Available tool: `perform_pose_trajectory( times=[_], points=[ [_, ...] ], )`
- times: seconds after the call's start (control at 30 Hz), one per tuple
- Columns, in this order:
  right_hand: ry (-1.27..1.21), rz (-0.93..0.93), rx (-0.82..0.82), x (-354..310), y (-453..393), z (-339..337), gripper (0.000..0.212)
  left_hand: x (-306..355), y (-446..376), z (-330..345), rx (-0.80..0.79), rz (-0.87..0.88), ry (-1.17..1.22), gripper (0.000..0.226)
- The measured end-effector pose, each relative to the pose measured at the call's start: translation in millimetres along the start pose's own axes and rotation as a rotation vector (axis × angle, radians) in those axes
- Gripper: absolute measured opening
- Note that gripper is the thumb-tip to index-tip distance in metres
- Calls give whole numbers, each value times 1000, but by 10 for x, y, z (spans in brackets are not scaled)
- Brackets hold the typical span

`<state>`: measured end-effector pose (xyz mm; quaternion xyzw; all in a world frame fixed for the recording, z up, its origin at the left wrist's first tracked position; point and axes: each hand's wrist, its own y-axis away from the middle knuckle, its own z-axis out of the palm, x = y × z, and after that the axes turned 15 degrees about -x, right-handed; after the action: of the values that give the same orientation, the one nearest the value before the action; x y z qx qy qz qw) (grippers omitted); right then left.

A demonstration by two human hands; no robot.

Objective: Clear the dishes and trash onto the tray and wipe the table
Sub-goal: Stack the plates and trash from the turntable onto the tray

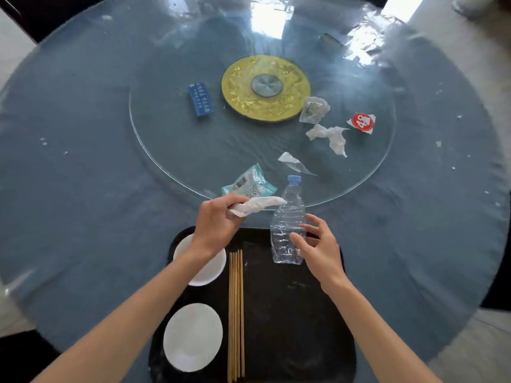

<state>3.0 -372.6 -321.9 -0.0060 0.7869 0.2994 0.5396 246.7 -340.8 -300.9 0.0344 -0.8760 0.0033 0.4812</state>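
Item 1. Tray (290, 327): black, lower centre of the frame, on the tabletop (83, 189). Already holds two white dishes (192, 337) along its left side, the upper one partly under the left forearm, and a bundle of chopsticks (236, 313) lying lengthwise just right of them.

Item 2. Plastic bottle (287, 225): clear, crushed, blue cap, standing upright at the tray's upper right. The right hand (318, 244) is beside it with fingers spread; thumb and fingertips look to be at the bottle wall, but whether they touch it cannot be told. The grip is loose and open.

Item 3. Crumpled white tissue (257, 205): pinched in the left hand (218, 222), closed grip, held above the tray's upper edge.

Item 4. Trash not yet collected, centre and right of the frame on the glass turntable (154, 150): teal wrapper (249, 183), clear plastic scrap (293, 161), second crumpled tissue (331, 136), clear wrapper (313, 109), red-and-white label piece (362, 123), blue box (201, 98).

Handling note (judgement). The step appears to be depositing trash on the tray. The empty bottle is light and tall, so laying it flat would keep it from toppling. The tissue is best dropped on bare tray, away from dishes. The wipe comes last, when the small white crumbs scattered on the tabletop can be taken.
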Motion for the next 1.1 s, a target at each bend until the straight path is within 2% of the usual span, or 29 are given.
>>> perform_pose_trajectory(
  times=[0.13, 0.27, 0.5, 0.7, 0.93, 1.0, 1.1],
  points=[
    [-57, 93, 32, 414, 401, -149, 55, -37, 486, 681, -143, -17, -47, 28],
    [14, 149, 34, 805, 724, -225, 58, -222, 893, 1130, -265, -73, -130, 36],
    [111, 198, -1, 1160, 805, -336, 59, -392, 1090, 1461, -278, -135, -288, 40],
    [221, 173, -38, 1152, 691, -437, 57, -404, 1088, 1572, -337, -135, -419, 60],
    [450, 107, -26, 969, 572, -802, 64, -246, 963, 1402, -484, 34, -570, 93],
    [498, 50, -7, 845, 460, -961, 64, -153, 855, 1318, -513, 105, -614, 95],
    [543, -20, -10, 632, 189, -1228, 73, -24, 487, 1158, -485, 220, -628, 87]
  ],
)
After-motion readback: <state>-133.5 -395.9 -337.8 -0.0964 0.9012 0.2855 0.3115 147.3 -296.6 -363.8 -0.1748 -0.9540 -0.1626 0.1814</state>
